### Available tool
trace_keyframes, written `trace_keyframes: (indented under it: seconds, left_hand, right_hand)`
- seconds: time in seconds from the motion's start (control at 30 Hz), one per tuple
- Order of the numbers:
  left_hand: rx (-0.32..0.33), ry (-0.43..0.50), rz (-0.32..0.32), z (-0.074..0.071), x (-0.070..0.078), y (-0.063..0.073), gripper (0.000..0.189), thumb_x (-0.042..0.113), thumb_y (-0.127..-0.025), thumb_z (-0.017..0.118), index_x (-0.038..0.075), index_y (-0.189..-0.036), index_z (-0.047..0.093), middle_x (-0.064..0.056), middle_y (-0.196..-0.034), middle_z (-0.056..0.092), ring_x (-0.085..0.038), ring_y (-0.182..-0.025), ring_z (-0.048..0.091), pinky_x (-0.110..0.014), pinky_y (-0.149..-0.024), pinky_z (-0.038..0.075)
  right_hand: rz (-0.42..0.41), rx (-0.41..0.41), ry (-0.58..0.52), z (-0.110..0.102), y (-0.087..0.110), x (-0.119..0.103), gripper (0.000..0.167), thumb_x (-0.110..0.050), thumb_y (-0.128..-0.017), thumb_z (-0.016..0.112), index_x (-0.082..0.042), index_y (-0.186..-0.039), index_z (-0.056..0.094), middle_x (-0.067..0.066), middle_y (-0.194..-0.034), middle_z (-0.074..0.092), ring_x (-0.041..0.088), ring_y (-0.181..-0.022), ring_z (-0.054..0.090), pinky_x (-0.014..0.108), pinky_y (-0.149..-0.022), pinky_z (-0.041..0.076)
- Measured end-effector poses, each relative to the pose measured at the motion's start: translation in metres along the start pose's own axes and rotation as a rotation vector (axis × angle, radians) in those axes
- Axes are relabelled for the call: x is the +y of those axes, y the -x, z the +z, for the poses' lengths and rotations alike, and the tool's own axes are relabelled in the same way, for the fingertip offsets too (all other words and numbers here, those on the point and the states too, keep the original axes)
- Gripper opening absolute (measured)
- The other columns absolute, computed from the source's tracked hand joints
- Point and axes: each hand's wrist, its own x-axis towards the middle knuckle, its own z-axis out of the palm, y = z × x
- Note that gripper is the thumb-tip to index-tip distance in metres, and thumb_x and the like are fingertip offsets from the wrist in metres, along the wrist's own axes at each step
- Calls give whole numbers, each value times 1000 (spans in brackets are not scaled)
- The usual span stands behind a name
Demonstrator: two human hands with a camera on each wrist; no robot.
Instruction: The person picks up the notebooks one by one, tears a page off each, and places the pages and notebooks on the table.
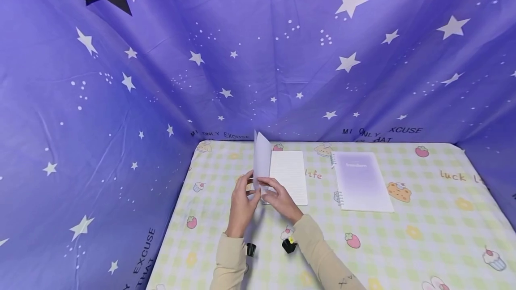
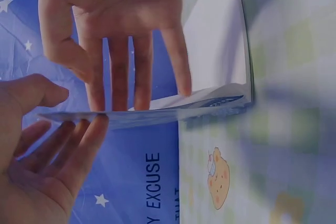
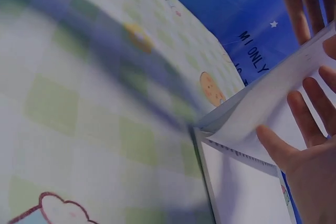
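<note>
An open spiral notebook (image 1: 288,178) lies on the table, with its cover and a loose-curving sheet (image 1: 264,153) raised nearly upright at its left. My left hand (image 1: 240,205) is on the outer side of the raised cover. In the left wrist view, its straight fingertips touch the cover (image 2: 157,118) while the thumb stands apart from it. From the inner side my right hand (image 1: 282,200) touches the raised leaf, its fingers mostly straight. The right wrist view shows a white page (image 3: 262,111) bending up from the spiral beside the right fingers (image 3: 273,142).
To the right lies a closed spiral notebook (image 1: 363,182) with a lilac cover. Small black objects (image 1: 289,245) show beside the sleeves. A checked cloth (image 1: 435,218) covers the table, and a blue starred curtain (image 1: 258,57) hangs behind and at the sides.
</note>
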Motion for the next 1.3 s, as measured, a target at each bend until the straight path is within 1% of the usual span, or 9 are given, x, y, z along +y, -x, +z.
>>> trace_keyframes:
  seconds: [0.1,0.27,0.37,0.47,0.67,0.83,0.97,1.2,1.3]
  left_hand:
    - [57,4,-32,0,-1,-1,52,0,-90,69,4,-139,51,-15,-124,60,-29,-107,66,-27,-79,60]
    - [136,-24,-71,-2,-6,-2,50,-1,-89,70,2,-136,53,-18,-119,63,-29,-97,69,-30,-75,61]
    - [164,-74,-84,-3,-8,-3,49,-2,-88,69,2,-134,54,-17,-118,63,-28,-97,68,-28,-73,61]
    - [187,-101,-95,-5,-10,-3,50,-4,-86,71,2,-133,55,-17,-117,63,-28,-98,66,-27,-72,60]
    - [230,-143,-111,-12,-18,-2,54,-4,-81,77,1,-130,56,-18,-113,61,-30,-97,65,-29,-70,61]
    - [243,-195,-159,-17,-28,-3,53,-6,-80,76,2,-129,57,-17,-113,61,-29,-95,65,-32,-72,61]
    - [249,-243,-182,-21,-35,-2,52,-6,-81,75,2,-129,59,-18,-116,61,-31,-100,64,-39,-76,59]
    - [229,-309,-266,-24,-47,4,56,-3,-83,74,-3,-135,54,-23,-126,57,-41,-114,60,-51,-95,51]
    - [213,-335,-278,-23,-52,5,58,-2,-82,75,-5,-136,53,-25,-127,56,-44,-114,59,-53,-97,49]
  right_hand:
    - [-37,8,83,4,1,9,50,12,-90,57,10,-139,48,29,-142,45,47,-134,41,59,-115,31]
    - [-47,36,221,8,1,40,52,9,-87,64,-3,-137,56,15,-140,54,36,-134,46,56,-115,34]
    - [-35,28,272,9,3,46,54,5,-86,67,-10,-137,58,7,-140,55,30,-133,48,54,-113,36]
    - [-15,4,316,9,5,49,56,0,-85,68,-16,-138,58,2,-141,54,26,-134,47,52,-115,35]
    - [-37,-89,467,10,8,55,60,-5,-82,67,-13,-141,55,4,-143,51,25,-133,43,50,-114,37]
    - [-73,-143,565,11,11,59,60,-5,-83,67,-9,-141,54,7,-145,49,26,-136,41,47,-114,38]
    - [-64,-186,624,15,16,59,60,-6,-84,65,-10,-143,52,7,-149,46,27,-139,39,48,-113,39]
    - [-29,-248,716,19,22,58,59,-10,-86,61,-8,-145,50,6,-151,43,25,-143,36,44,-116,37]
    - [-41,-265,745,20,23,57,58,-7,-87,60,-7,-144,51,8,-151,44,27,-143,37,46,-115,37]
